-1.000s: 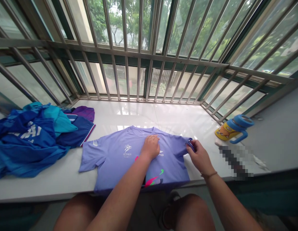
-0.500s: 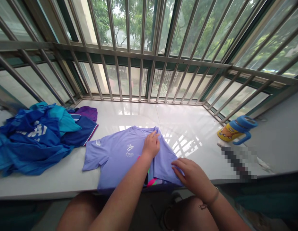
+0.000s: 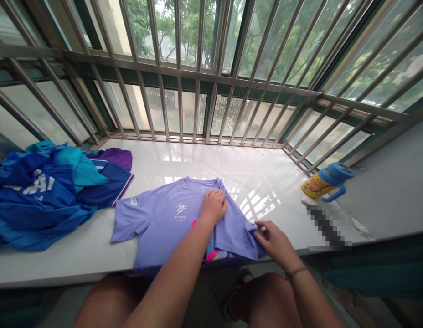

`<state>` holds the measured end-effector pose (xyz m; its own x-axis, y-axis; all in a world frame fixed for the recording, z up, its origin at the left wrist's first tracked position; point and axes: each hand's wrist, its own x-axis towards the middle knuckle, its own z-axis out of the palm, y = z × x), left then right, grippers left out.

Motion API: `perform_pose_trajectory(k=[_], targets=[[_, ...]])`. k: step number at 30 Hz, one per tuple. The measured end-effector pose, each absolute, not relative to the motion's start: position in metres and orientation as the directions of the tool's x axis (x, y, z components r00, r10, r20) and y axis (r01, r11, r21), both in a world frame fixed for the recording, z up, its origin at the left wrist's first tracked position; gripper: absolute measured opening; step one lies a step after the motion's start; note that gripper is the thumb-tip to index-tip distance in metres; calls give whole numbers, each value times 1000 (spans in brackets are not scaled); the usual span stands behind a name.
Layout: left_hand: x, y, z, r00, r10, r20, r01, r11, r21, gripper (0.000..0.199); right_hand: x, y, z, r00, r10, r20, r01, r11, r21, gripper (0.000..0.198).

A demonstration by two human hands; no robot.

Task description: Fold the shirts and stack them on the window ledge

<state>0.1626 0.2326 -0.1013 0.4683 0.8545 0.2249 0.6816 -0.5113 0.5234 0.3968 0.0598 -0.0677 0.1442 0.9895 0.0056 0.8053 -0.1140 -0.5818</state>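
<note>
Centrally, on a glossy windowsill (image 3: pixel 254 166) below barred windows (image 3: pixel 191 75), a lavender T-shirt (image 3: pixel 173 230) is pressed by the close-fingered left hand (image 3: pixel 213 207), sleeve (image 3: pixel 236 237) pinched by the right hand (image 3: pixel 275 241).

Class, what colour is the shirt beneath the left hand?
The shirt is light purple; see the head view.

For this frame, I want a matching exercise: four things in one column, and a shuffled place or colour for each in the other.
Things:
1. Shirt
2. Left hand
3. Bottle
4. Right hand

Places and colours:
A. Blue and yellow
B. At the shirt's outer edge
C. Lavender
D. On the shirt's upper front

Right pairs: 1-C, 2-D, 3-A, 4-B
</note>
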Motion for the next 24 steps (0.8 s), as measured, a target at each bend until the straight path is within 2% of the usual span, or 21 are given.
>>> perform_pose_trajectory(k=[3,6,11,16,22,24], targets=[[162,233,-102,464,854,236,680,-514,523,32,388,61,-67,156,988,-2,804,-128,-581,38],[163,233,-103,457,854,247,679,-515,524,32,385,60,-67,158,987,-9,801,-134,-584,46],[163,233,-104,447,855,262,672,-515,533,32,382,59,-71,112,994,13,817,-85,-570,51],[163,233,-105,440,856,272,667,-514,539,31,388,64,-78,265,964,-27,840,-245,-484,35],[163,233,-106,437,854,282,657,-517,549,31,410,66,-78,475,878,61,837,-429,-339,37],[163,233,-106,434,855,284,655,-516,553,31,409,66,-78,470,877,99,843,-413,-345,37]])
